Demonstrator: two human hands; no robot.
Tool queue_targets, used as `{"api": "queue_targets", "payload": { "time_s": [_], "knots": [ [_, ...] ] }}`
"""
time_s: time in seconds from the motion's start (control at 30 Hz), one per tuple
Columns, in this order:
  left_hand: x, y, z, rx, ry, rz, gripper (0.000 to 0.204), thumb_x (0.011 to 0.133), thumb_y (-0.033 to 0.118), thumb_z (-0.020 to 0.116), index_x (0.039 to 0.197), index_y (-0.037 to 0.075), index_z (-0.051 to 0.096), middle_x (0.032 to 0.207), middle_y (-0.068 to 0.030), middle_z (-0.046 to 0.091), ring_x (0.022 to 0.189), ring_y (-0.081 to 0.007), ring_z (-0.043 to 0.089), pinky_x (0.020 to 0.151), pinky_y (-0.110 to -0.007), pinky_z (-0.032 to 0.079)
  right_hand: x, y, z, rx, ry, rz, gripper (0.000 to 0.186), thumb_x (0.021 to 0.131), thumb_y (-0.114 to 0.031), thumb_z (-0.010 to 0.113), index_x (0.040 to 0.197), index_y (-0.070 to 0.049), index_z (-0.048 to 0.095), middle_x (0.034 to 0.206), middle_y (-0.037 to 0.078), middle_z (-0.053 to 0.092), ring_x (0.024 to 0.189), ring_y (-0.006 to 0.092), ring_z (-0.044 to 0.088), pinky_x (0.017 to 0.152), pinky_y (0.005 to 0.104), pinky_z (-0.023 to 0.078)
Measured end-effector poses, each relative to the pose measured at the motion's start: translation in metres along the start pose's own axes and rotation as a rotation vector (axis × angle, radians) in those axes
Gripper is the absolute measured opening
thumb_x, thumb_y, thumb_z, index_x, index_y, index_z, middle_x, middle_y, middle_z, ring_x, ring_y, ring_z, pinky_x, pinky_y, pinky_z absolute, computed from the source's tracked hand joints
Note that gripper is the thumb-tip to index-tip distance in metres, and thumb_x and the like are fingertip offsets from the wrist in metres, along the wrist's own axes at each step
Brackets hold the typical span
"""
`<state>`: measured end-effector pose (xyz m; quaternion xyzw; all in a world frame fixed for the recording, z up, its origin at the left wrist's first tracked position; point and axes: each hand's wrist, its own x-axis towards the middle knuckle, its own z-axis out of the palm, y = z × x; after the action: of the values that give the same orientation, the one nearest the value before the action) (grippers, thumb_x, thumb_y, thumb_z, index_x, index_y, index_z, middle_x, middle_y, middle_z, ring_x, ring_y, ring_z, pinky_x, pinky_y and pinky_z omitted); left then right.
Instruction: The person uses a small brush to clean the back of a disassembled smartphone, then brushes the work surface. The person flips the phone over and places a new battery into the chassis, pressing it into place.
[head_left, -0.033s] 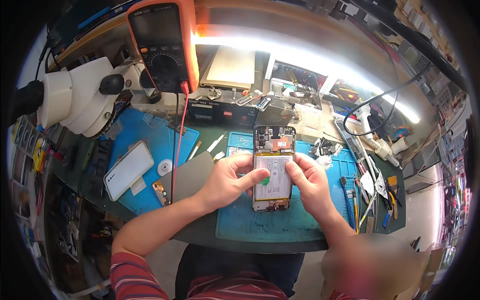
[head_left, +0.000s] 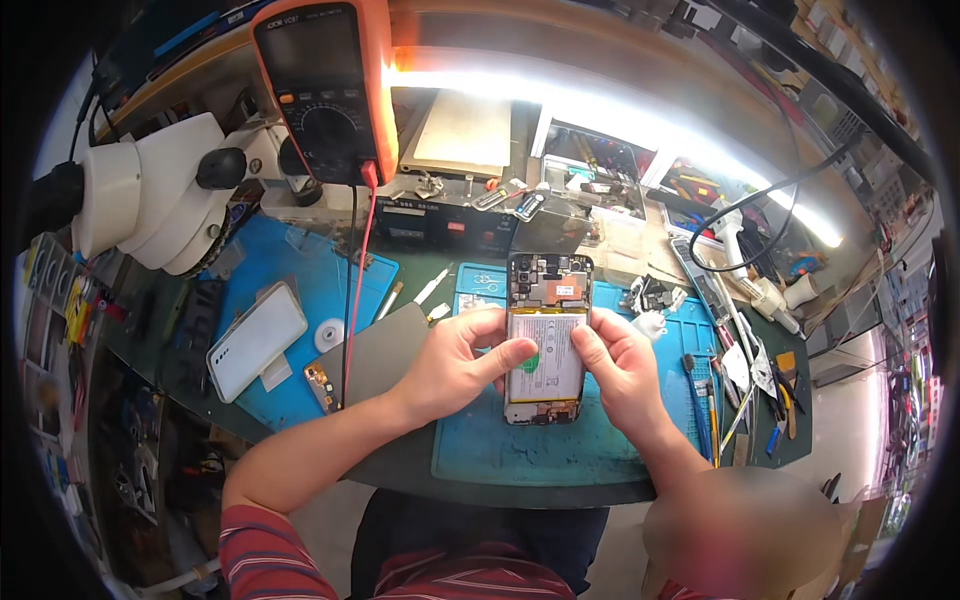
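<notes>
An opened smartphone [head_left: 549, 345] is held upright between both hands over the blue repair mat [head_left: 480, 440]. Its back is off, so the silver-grey battery fills the middle, with the circuit board and camera parts at the top end and a smaller board at the bottom. My left hand [head_left: 468, 358] grips the left edge, its thumb lying on the battery near a green tab. On the opposite edge, my right hand [head_left: 622, 362] closes round the phone, thumb against the battery's side. Fingers behind the phone are hidden.
Left lie a white phone back cover [head_left: 255, 342], a white round spool [head_left: 329, 335] and a small circuit board [head_left: 322, 385]. A white microscope [head_left: 160, 190] and an orange multimeter [head_left: 328, 95] with hanging leads stand behind. Brushes [head_left: 697, 405], tweezers and pliers [head_left: 785, 395] lie right.
</notes>
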<state>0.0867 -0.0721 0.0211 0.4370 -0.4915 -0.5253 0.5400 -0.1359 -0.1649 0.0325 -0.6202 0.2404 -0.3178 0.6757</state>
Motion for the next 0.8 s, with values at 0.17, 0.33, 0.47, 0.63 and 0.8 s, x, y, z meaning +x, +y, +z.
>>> {"api": "queue_targets", "payload": {
  "time_s": [0.17, 0.33, 0.47, 0.63, 0.8],
  "knots": [
    [-0.005, 0.0, -0.001, -0.112, 0.072, 0.023, 0.036, 0.113, 0.021, 0.068, 0.141, -0.001, 0.068, 0.127, -0.0064, 0.073, 0.117, -0.0147, 0.068, 0.102, -0.035, 0.056, -0.007, -0.003, 0.011, -0.175, 0.1, -0.036, 0.028, 0.114, -0.011, 0.063, 0.136, 0.005, 0.068, 0.104, 0.001, 0.077, 0.092, 0.0028, 0.065, 0.08, 0.0223, 0.053],
    [-0.008, -0.001, -0.001, -0.211, 0.089, -0.016, 0.034, 0.111, 0.015, 0.067, 0.142, -0.001, 0.068, 0.132, -0.007, 0.073, 0.12, -0.0153, 0.067, 0.104, -0.037, 0.055, -0.009, 0.002, 0.01, -0.283, 0.114, -0.08, 0.026, 0.112, -0.01, 0.064, 0.132, 0.005, 0.07, 0.092, 0.001, 0.076, 0.084, 0.0019, 0.063, 0.075, 0.0224, 0.052],
    [-0.009, -0.001, -0.001, -0.209, 0.118, -0.025, 0.031, 0.111, 0.014, 0.067, 0.138, 0.0, 0.071, 0.129, -0.0064, 0.074, 0.117, -0.015, 0.067, 0.101, -0.036, 0.055, -0.011, 0.001, 0.014, -0.296, 0.126, -0.095, 0.026, 0.111, -0.01, 0.065, 0.131, 0.006, 0.07, 0.091, 0.004, 0.078, 0.083, 0.0037, 0.066, 0.076, 0.0241, 0.054],
    [-0.01, -0.004, -0.004, -0.213, 0.112, -0.005, 0.028, 0.111, 0.015, 0.067, 0.134, -0.001, 0.073, 0.124, -0.0062, 0.076, 0.113, -0.0138, 0.068, 0.1, -0.036, 0.057, -0.014, -0.004, 0.018, -0.419, 0.115, -0.131, 0.027, 0.11, -0.01, 0.066, 0.131, 0.006, 0.07, 0.091, 0.009, 0.08, 0.084, 0.0069, 0.071, 0.079, 0.0266, 0.057],
    [-0.01, -0.004, -0.003, -0.21, 0.115, -0.004, 0.027, 0.11, 0.015, 0.067, 0.132, 0.0, 0.073, 0.123, -0.0051, 0.075, 0.112, -0.0135, 0.068, 0.098, -0.035, 0.056, -0.014, -0.003, 0.018, -0.444, 0.119, -0.156, 0.027, 0.11, -0.009, 0.066, 0.131, 0.006, 0.07, 0.091, 0.009, 0.08, 0.084, 0.0084, 0.073, 0.08, 0.0277, 0.058]
  ]
}}
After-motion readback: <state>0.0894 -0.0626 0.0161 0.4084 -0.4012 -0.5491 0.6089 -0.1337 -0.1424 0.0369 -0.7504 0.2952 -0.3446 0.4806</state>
